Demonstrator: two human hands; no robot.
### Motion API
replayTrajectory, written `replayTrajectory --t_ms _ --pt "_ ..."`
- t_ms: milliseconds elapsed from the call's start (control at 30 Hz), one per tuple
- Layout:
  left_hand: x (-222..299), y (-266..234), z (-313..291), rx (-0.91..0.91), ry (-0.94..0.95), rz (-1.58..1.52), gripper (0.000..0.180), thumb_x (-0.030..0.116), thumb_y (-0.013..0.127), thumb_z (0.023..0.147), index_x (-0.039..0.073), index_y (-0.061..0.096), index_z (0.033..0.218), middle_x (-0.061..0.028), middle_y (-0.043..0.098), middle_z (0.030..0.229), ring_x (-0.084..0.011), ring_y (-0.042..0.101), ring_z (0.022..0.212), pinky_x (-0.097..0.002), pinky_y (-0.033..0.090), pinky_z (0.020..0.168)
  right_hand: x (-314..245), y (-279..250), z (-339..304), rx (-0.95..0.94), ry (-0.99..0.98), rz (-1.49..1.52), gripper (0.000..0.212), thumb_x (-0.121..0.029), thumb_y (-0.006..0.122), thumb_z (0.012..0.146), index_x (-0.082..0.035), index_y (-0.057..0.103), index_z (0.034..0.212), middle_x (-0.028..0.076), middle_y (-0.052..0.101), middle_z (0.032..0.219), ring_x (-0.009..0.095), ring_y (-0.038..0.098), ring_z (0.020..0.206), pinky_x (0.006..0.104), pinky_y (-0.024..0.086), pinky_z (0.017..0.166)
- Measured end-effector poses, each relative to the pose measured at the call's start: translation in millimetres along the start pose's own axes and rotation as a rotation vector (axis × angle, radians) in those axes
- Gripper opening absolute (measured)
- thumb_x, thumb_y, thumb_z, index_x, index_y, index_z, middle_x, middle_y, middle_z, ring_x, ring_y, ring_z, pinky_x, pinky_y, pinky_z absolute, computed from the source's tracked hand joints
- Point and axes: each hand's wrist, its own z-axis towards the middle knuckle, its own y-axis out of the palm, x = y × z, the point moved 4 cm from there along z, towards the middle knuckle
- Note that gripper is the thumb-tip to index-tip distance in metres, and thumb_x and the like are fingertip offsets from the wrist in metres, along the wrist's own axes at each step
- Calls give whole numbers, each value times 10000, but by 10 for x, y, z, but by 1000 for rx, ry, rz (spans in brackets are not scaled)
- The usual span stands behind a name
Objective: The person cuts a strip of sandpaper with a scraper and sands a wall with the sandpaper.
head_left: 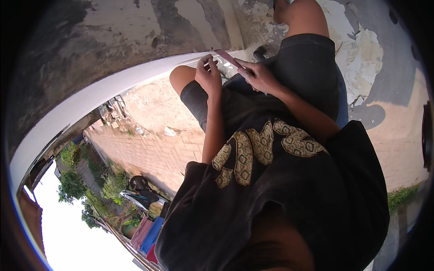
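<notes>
The right hand's (258, 77) grip is closed around a flat reddish blade (228, 58), which points toward ten o'clock, near the half-curled left hand (209, 77), whose hold I cannot tell; a sideways slip could perhaps nick its fingers.

blade (229, 59): maroon | shirt (316, 198): black, patches (244, 156) show tan-green pattern | upper-right flakes (365, 56): cream | upper-left wall (122, 40): mottled grey-brown

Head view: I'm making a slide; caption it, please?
Beside a patchy wall, the right hand holds a flat reddish tool, the left hand near its tip.
</notes>
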Motion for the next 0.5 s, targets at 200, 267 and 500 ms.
replayTrajectory --t_ms 200,267,500 --pt "-80 132 -291 -188 -473 -481 396 254 671 888 -103 586 1036 -147 683 844 -202 686 718 -286 575 636 -213 -112 -229 -260 -120 -497 563 -146 594 877 -110 404 1406 184 616 738 284 599 639 373 479 653" --pt "-146 196 -352 -268 -720 -654 318 176 676 877 -71 576 1051 -125 666 883 -190 674 747 -291 575 683 -391 -217 -310 -257 -149 -638 556 -148 595 876 -102 412 1399 183 620 763 285 602 657 370 481 663" --pt "-314 250 -447 -188 -1026 -1124 159 9 573 892 -48 540 1037 -114 612 991 -218 640 904 -339 560 853 -948 -615 -431 -89 41 -163 512 -188 623 911 -99 459 1387 27 605 776 60 533 668 174 450 626"
